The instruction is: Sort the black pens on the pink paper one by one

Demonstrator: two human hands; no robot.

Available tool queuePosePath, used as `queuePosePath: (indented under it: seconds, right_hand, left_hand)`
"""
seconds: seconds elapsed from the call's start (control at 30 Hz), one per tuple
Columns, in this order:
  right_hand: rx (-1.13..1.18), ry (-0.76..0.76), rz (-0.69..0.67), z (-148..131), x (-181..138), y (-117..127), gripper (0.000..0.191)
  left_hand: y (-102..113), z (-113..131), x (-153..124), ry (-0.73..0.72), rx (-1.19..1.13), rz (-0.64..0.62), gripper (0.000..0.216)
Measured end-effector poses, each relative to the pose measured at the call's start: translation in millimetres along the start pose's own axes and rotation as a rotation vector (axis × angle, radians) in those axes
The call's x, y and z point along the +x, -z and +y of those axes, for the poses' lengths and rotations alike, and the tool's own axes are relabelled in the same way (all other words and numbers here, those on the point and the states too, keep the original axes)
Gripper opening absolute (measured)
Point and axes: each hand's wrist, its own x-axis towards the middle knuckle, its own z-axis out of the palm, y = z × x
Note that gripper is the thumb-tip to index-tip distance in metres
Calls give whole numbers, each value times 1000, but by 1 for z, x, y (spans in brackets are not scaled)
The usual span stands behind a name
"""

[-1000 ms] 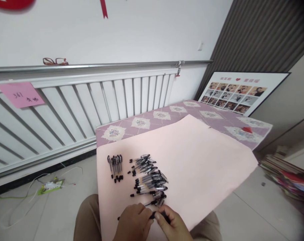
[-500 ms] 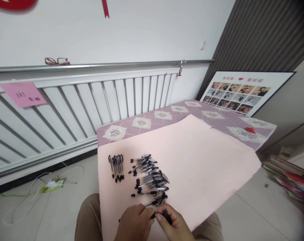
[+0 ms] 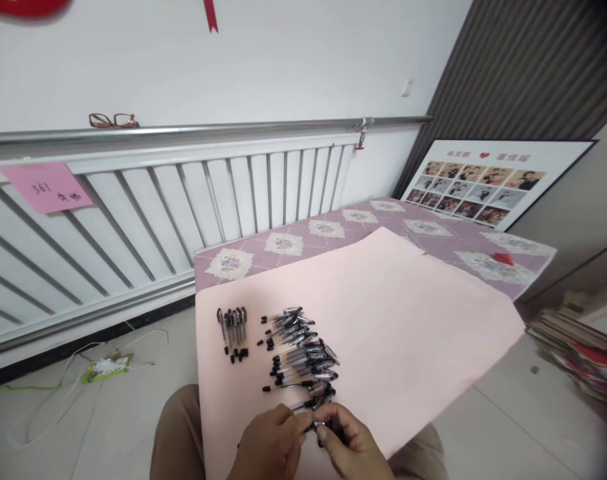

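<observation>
Both my hands meet at the bottom edge of the view over a pink paper sheet (image 3: 408, 320). My left hand (image 3: 266, 445) and my right hand (image 3: 353, 450) are closed on one black-capped pen (image 3: 319, 425) between them. Just beyond my fingers lies a loose pile of several clear pens (image 3: 299, 357) with black caps. To its left, several pens lie in a neat row (image 3: 232, 327), side by side.
The sheet covers a table with a purple patterned cloth (image 3: 333, 233). Behind it runs a white radiator (image 3: 158, 207) with a pink note (image 3: 46, 187) and red glasses (image 3: 113, 121) on its top rail. A photo board (image 3: 478, 183) leans at right; stacked books (image 3: 578, 347) lie on the floor.
My hands have shifted slightly right and lower, and the right hand's fingers have turned around the pen. The piles on the sheet have not moved.
</observation>
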Motion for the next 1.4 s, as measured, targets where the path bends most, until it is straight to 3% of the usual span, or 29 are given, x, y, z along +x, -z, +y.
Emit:
queuePosePath:
  seconds: [0.23, 0.6, 0.77, 0.97, 1.17, 1.4]
  right_hand:
    - [77, 9, 62, 5, -2, -7, 25]
    - [-8, -40, 71, 0, -2, -3, 24]
    - [-75, -36, 64, 11, 3, -1, 22]
    - [-193, 39, 41, 23, 15, -24, 13]
    - [-457, 126, -95, 15, 39, -55, 6]
    - [-695, 251, -138, 18, 64, -70, 14]
  left_hand:
    - [-3, 1, 1, 38, -152, 22, 31]
    - [-1, -4, -4, 157, -111, 66, 17]
    - [5, -23, -14, 283, -163, 66, 16]
    - [12, -62, -21, 471, -153, 129, 16]
    - [15, -74, -10, 537, 45, -26, 18]
    - [0, -73, -6, 452, 201, -118, 18]
